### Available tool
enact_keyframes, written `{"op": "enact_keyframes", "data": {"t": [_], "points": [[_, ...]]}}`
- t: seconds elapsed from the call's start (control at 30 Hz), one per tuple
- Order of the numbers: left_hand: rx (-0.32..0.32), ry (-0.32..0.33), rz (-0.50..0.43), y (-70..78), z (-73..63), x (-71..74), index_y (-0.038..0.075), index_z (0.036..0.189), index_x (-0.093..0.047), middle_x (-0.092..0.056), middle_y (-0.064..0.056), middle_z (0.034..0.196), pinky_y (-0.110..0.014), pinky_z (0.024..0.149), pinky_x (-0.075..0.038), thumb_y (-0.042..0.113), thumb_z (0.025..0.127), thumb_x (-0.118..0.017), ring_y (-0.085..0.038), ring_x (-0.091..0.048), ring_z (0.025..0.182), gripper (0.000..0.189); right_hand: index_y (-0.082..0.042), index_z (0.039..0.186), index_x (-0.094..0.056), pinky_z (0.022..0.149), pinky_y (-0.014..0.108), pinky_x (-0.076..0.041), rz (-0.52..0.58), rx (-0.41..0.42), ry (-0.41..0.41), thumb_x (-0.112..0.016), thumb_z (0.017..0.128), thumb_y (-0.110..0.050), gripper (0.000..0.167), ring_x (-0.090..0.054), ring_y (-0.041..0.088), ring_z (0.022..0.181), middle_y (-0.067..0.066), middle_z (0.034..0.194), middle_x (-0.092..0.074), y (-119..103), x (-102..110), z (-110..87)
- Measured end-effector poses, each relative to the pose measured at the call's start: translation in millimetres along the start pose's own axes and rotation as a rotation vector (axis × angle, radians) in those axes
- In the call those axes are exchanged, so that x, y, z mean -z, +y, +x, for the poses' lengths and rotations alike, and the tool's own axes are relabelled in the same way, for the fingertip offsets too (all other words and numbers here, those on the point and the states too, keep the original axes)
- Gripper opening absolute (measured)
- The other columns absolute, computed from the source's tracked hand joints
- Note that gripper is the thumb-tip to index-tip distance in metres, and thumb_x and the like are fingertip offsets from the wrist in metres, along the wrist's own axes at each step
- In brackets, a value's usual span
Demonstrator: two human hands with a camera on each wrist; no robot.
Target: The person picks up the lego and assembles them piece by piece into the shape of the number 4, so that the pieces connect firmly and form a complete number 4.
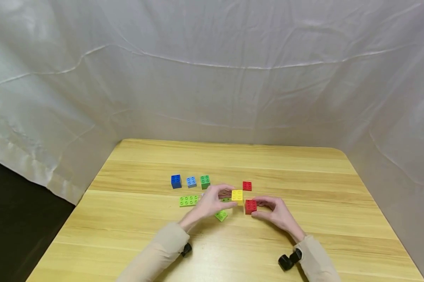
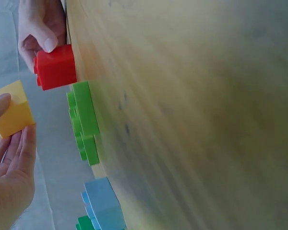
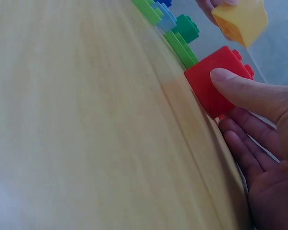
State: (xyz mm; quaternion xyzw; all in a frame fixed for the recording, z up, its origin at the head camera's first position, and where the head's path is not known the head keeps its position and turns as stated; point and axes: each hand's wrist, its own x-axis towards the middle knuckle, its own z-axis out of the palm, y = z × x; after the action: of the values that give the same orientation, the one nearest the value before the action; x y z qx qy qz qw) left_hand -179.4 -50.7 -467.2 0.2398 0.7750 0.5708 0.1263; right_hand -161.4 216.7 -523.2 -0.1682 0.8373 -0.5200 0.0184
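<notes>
My left hand (image 1: 211, 203) pinches a yellow toy building brick (image 1: 237, 195) between thumb and fingers; in the left wrist view the brick (image 2: 13, 111) hangs above the table. Just to its right, my right hand (image 1: 278, 213) grips a tall red brick (image 1: 251, 206), its thumb pressed on one side in the right wrist view. This red brick (image 3: 218, 81) sits at or very near the tabletop. The two bricks are apart. A lime green brick (image 1: 221, 215) lies beside my left hand, which partly covers it and another green piece (image 1: 226, 199).
On the wooden table (image 1: 303, 176), a dark blue brick (image 1: 176, 181), a light blue brick (image 1: 191, 182) and a green brick (image 1: 205, 181) stand in a row. A long lime brick (image 1: 188, 201) lies before them. Behind the hands is a flat red brick (image 1: 247, 186). Grey curtains (image 1: 233, 98) surround the table.
</notes>
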Motion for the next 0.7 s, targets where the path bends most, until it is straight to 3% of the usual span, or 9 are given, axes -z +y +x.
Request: {"op": "enact_keyframes", "data": {"t": [0.37, 0.5, 0.7], "points": [[-0.023, -0.062, 0.170, 4.4, 3.8, -8.4, 0.004, 0.130, -0.063, -0.070, -0.013, 0.127, -0.036, 0.102, -0.056, 0.023, 0.091, -0.076, -0.025, -0.069, 0.115, 0.045, -0.012, 0.115, -0.074, 0.090, 0.025, -0.056, -0.059, 0.000, 0.006, -0.087, 0.079, -0.023, 0.040, -0.069, 0.021, 0.102, 0.009, 0.115, -0.074, -2.7, -10.9, -0.8], [-0.033, -0.074, 0.214, 3.3, 4.7, -9.1, 0.007, 0.128, -0.065, -0.073, -0.008, 0.122, -0.032, 0.100, -0.057, 0.023, 0.091, -0.076, -0.019, -0.069, 0.111, 0.042, -0.013, 0.115, -0.074, 0.090, 0.025, -0.056, -0.067, 0.008, 0.008, -0.087, 0.079, -0.024, 0.040, -0.069, 0.021, 0.103, 0.008, 0.115, -0.075, -3.3, -15.2, 0.7], [-0.040, -0.088, 0.222, 2.9, 5.7, -9.3, 0.005, 0.127, -0.065, -0.072, -0.010, 0.122, -0.035, 0.099, -0.058, 0.019, 0.089, -0.077, -0.022, -0.070, 0.110, 0.042, -0.010, 0.114, -0.076, 0.081, 0.021, -0.054, -0.091, 0.038, 0.024, -0.088, 0.077, -0.022, 0.041, -0.064, 0.011, 0.094, 0.009, 0.112, -0.075, -5.6, -18.9, 2.1]]}}
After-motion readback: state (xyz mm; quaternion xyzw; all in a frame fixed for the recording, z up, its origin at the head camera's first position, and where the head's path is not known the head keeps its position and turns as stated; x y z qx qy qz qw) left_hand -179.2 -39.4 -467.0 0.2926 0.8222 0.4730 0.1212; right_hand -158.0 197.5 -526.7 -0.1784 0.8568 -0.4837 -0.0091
